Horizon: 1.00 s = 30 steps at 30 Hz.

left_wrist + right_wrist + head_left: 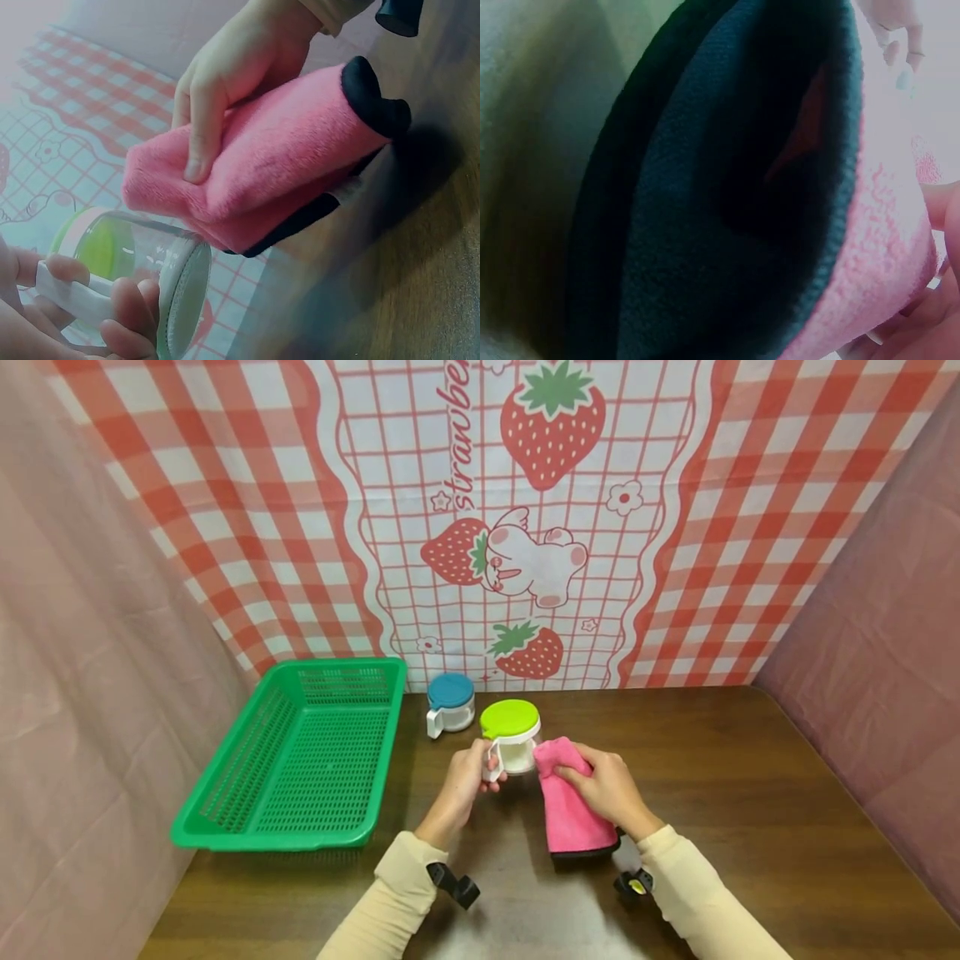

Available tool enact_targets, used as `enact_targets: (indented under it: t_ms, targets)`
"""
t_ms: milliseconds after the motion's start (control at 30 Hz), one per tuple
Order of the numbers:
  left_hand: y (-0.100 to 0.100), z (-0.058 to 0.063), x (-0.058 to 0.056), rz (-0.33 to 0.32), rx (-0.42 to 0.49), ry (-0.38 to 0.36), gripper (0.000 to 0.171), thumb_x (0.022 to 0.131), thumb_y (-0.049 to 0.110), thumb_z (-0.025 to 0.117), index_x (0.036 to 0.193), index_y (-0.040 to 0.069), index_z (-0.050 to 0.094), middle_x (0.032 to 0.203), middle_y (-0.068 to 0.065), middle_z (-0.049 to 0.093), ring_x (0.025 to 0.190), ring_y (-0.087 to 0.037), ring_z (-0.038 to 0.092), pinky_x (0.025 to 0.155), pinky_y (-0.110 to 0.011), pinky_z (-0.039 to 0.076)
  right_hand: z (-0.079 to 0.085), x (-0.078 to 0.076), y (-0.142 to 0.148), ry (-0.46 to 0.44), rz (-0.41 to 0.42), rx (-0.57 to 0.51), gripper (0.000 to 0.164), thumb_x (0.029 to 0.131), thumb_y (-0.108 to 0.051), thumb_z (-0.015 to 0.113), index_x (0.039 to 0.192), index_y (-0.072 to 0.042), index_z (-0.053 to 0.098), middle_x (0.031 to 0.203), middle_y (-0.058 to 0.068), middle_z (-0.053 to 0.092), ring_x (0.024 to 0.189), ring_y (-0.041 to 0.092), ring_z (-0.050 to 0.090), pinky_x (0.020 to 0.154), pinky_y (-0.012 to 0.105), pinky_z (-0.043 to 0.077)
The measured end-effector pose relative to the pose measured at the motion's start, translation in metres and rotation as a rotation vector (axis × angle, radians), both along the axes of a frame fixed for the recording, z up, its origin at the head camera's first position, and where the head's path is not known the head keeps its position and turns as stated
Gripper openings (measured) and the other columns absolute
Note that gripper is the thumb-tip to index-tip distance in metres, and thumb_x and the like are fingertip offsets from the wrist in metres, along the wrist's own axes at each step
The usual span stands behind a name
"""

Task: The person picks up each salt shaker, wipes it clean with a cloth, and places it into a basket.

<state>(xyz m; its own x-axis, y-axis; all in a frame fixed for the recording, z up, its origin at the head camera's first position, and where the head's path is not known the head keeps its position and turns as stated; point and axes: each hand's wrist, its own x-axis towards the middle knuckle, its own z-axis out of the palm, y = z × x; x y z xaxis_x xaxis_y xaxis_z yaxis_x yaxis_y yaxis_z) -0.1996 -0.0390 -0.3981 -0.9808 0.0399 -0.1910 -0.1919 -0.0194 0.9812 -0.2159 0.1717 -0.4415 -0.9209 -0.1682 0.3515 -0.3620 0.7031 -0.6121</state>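
My left hand point(467, 777) grips the white handle point(75, 291) of a clear jar point(517, 756) with a lime-green lid point(512, 718). In the left wrist view the jar is tipped, its round base point(186, 296) facing the table side. My right hand point(606, 783) pinches a folded pink cloth point(572, 806) with dark edging, thumb on top. The cloth's upper end is right at the jar's right side in the head view. Filling much of the right wrist view is the cloth's dark open fold point(727, 187).
Behind and left of the green-lidded jar stands a similar jar point(452, 714) with a blue lid and white handle. A green plastic basket point(288, 842) sits on the left of the brown wooden table point(750, 827). A strawberry-print checked curtain point(660, 568) hangs along the back edge.
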Motion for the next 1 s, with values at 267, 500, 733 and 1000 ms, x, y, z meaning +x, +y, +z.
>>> enact_targets:
  t_ms: [267, 500, 733, 1000]
  targets:
    - [-0.001, -0.008, -0.005, -0.008, -0.016, -0.016, 0.035, 0.088, 0.023, 0.036, 0.058, 0.009, 0.044, 0.052, 0.000, 0.054, 0.041, -0.008, 0.046, 0.043, -0.018, 0.032, 0.009, -0.003, 0.004, 0.033, 0.002, -0.022, 0.038, 0.075, -0.026, 0.071, 0.109, -0.010, 0.064, 0.093, 0.011, 0.069, 0.070, 0.016, 0.057, 0.061, 0.029, 0.045]
    - [-0.001, -0.029, -0.017, -0.014, -0.018, -0.024, 0.035, 0.086, 0.028, 0.040, 0.056, 0.011, 0.044, 0.052, 0.000, 0.055, 0.041, -0.008, 0.047, 0.042, -0.019, 0.032, 0.020, -0.006, 0.005, 0.031, 0.004, -0.040, 0.040, 0.076, -0.026, 0.070, 0.111, -0.010, 0.062, 0.092, 0.011, 0.068, 0.067, 0.016, 0.054, 0.059, 0.027, 0.045]
    - [0.001, -0.031, -0.017, -0.007, -0.015, -0.009, 0.034, 0.083, 0.030, 0.041, 0.054, 0.012, 0.044, 0.051, 0.000, 0.055, 0.040, -0.008, 0.046, 0.043, -0.019, 0.032, 0.026, -0.007, 0.003, 0.062, 0.004, -0.051, 0.032, 0.076, -0.024, 0.070, 0.104, -0.010, 0.065, 0.082, 0.009, 0.067, 0.063, 0.015, 0.051, 0.056, 0.025, 0.043]
    - [0.002, -0.031, -0.014, -0.014, -0.035, 0.001, 0.035, 0.083, 0.029, 0.041, 0.052, 0.013, 0.043, 0.052, -0.001, 0.054, 0.040, -0.008, 0.046, 0.043, -0.019, 0.033, 0.023, -0.007, 0.001, 0.039, 0.025, -0.029, 0.038, 0.076, -0.024, 0.070, 0.110, -0.010, 0.063, 0.092, 0.011, 0.068, 0.069, 0.016, 0.056, 0.061, 0.028, 0.046]
